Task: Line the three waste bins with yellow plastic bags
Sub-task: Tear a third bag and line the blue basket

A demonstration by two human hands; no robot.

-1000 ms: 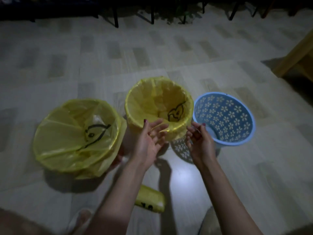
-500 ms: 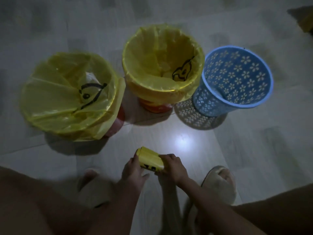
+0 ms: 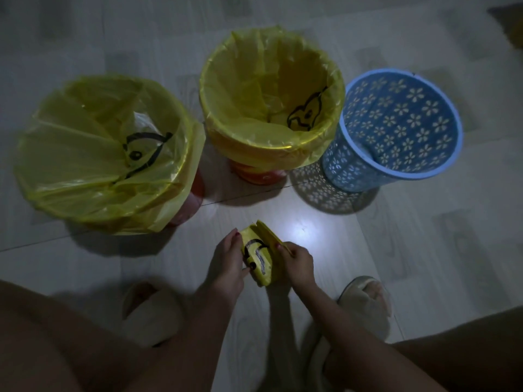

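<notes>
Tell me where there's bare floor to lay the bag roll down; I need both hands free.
Bare floor lies between the hands' folded bag roll and the blue bin, and right of that bin. It is crowded between the left lined bin and middle lined bin.

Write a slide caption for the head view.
Both hands unfold a yellow bag; blue bin unlined.

Two yellow-lined bins, bare blue flower-pierced bin, folded yellow bag between hands.

I am counting three bins: two yellow-lined, one bare blue; one folded bag; two slippers.
</notes>
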